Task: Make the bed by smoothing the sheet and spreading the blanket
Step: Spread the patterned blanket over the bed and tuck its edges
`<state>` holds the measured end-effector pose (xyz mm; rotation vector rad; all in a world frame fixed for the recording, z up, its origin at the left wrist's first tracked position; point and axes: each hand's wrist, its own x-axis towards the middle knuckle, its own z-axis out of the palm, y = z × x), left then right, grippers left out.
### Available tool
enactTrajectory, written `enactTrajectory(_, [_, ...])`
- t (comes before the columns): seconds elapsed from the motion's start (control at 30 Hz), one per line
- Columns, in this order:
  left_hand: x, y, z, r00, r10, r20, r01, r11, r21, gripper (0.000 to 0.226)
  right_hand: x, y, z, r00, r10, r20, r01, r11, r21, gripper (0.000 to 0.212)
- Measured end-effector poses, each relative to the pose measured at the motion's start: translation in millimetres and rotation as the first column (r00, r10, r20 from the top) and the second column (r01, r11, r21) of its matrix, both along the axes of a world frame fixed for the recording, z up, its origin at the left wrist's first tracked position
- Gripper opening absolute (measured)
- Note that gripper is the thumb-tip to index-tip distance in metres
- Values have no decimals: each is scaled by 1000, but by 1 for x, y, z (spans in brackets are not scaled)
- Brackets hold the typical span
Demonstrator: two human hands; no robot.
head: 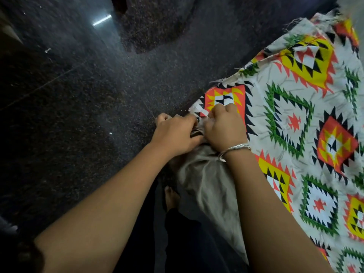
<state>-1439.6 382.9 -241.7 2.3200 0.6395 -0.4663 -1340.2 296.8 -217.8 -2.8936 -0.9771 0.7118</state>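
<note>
A patterned sheet point(307, 107) with green, orange, yellow and black diamonds covers the bed on the right. Its plain beige underside point(204, 180) hangs down at the bed's left edge. My left hand point(175, 133) and my right hand point(224, 127) meet at the sheet's edge, both with fingers closed on a bunched fold of the fabric. A silver bangle point(234, 148) sits on my right wrist. The fingertips are hidden in the folds.
Dark speckled stone floor point(88, 91) fills the left and top of the view. My bare foot point(171, 196) and dark trouser leg point(193, 243) stand beside the bed. The sheet's frayed corner point(332, 16) lies at the top right.
</note>
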Motion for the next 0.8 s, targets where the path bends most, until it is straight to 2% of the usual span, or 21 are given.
enactTrajectory(0.07, [2, -1, -1, 1000, 10, 6, -10, 1000, 17, 36, -4, 2, -1, 995, 95, -2, -95, 990, -109, 39])
enactTrajectory(0.13, [4, -2, -3, 1000, 11, -3, -10, 1000, 18, 37, -6, 7, -4, 995, 104, 9, -102, 987, -125, 30])
enactTrajectory(0.2, [4, 1, -2, 1000, -1, -30, 1, 1000, -9, 44, -6, 11, -7, 998, 49, 42, -47, 997, -58, 25])
enactTrajectory(0.27, [5, 5, 1, 1000, 3, -29, -4, 999, -55, 54, -3, 9, -9, 991, -130, 18, 130, 991, 43, 23])
enactTrajectory(0.33, [9, 7, 7, 999, 4, -46, -9, 993, -114, 62, 2, 0, -6, 921, -372, -115, 389, 898, 208, 18])
enactTrajectory(0.4, [18, 4, 13, 997, -23, -74, 13, 991, -135, 54, 7, -14, 1, 809, -515, -283, 586, 745, 318, 13])
enactTrajectory(0.53, [33, 7, 19, 997, 49, 52, -47, 998, -42, 15, 13, -29, 3, 655, -607, -450, 756, 529, 387, 20])
enactTrajectory(0.6, [33, 12, 21, 994, 68, 81, -65, 997, -42, 11, 18, -28, 2, 595, -622, -509, 803, 457, 381, 25])
enactTrajectory(0.73, [19, 14, 20, 993, 25, 115, -9, 990, -138, 19, 33, -23, 6, 631, -600, -493, 761, 603, 241, 25])
enactTrajectory(0.8, [10, 14, 16, 987, 110, 117, -97, 989, -108, 23, 33, -22, 17, 692, -543, -475, 709, 635, 307, 28])
